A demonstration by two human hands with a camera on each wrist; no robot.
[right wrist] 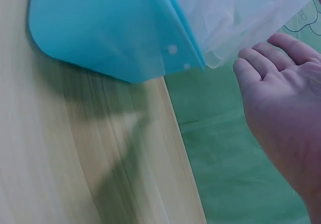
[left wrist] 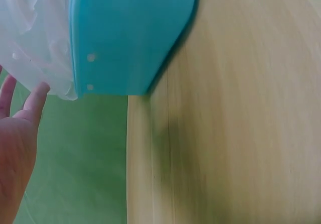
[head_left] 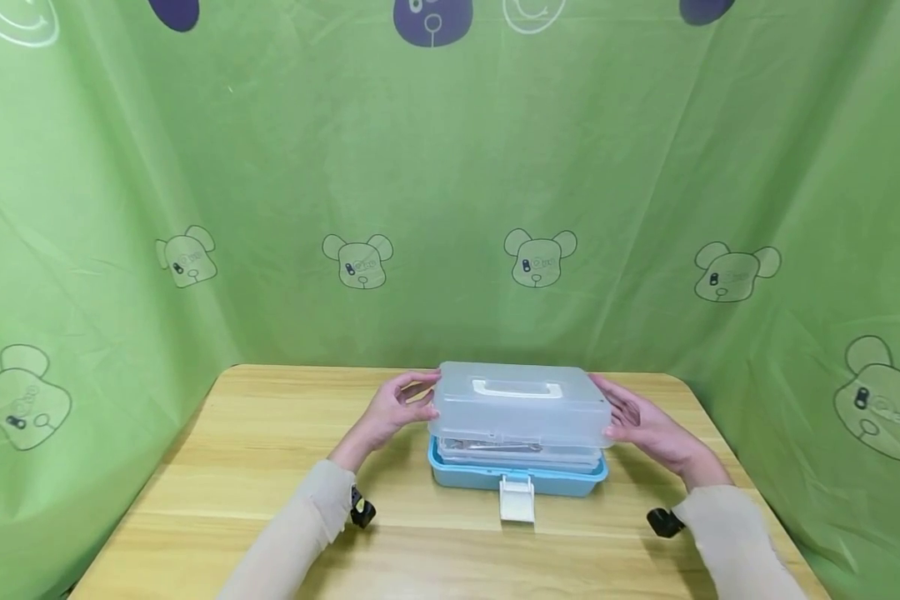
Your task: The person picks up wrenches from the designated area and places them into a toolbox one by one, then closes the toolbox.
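Observation:
A blue box (head_left: 480, 478) with a translucent lid (head_left: 521, 421) stands on the table, its white latch (head_left: 517, 500) hanging down at the front. The lid is tilted up off the base at the front, and a white handle (head_left: 517, 389) lies on its top. My left hand (head_left: 397, 408) grips the lid's left end, thumb near the front corner and fingers toward the back. At the right end, my right hand (head_left: 648, 425) holds the lid the same way. Under the lid shows a clear inner tray (head_left: 562, 456) with thin metallic items in it.
The box stands on a light wooden table (head_left: 270, 467), toward its back edge. A green curtain (head_left: 450, 167) with printed bear heads hangs behind and at both sides. Black wrist cameras sit below each sleeve, the left camera (head_left: 362, 508) and the right camera (head_left: 664, 522).

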